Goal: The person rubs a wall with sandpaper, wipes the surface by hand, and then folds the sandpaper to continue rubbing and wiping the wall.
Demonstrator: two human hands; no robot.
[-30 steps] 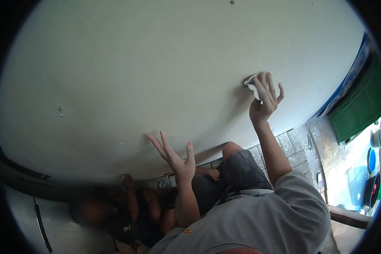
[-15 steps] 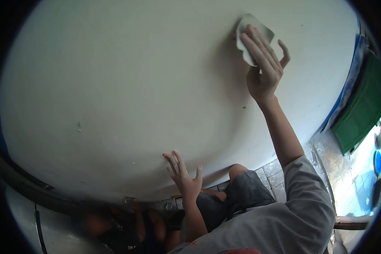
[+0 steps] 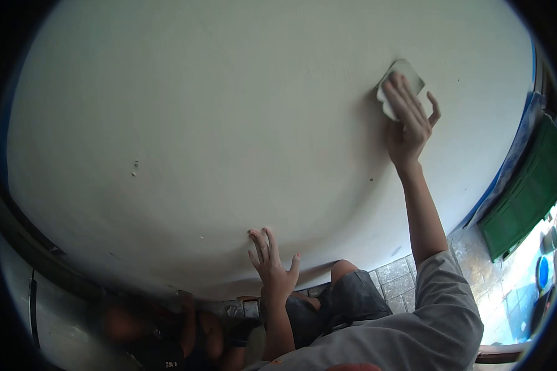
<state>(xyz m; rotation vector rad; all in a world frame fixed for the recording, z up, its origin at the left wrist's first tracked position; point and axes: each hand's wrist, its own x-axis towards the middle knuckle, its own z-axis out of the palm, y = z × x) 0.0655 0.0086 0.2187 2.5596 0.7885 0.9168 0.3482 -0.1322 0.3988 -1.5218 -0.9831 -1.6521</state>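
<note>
Right hand [image 3: 410,123] is up high on the white panel [image 3: 198,136], fingers flat and together, pressing a small pale sanding pad [image 3: 397,83] against the surface. Pad sits under the fingertips, upper right of the panel; its top edge and 1 rounded corner stick out past the fingers. Thumb is lifted off to the side, not on the pad. Arm is fully extended up from a grey sleeve [image 3: 439,303].

Left hand [image 3: 272,269] is low, near the panel's bottom edge, fingers spread, fingertips touching the panel, palm off it. It holds nothing. The 2 hands are well apart.

Panel is a big curved off-white surface filling most of the view, with a few small dark specks, e.g. 1 cluster at left [image 3: 134,167]. A dark trim strip [image 3: 37,247] runs along its lower left edge.

Below: the person's bent knee in dark shorts [image 3: 346,297], grey paving tiles [image 3: 402,278] under it. At far right, a green crate-like object [image 3: 523,198] beside a blue strip [image 3: 517,154]. Lower left, another person [image 3: 167,334] crouches close to the panel's bottom edge, too dark and blurred to tell what their hands do.
</note>
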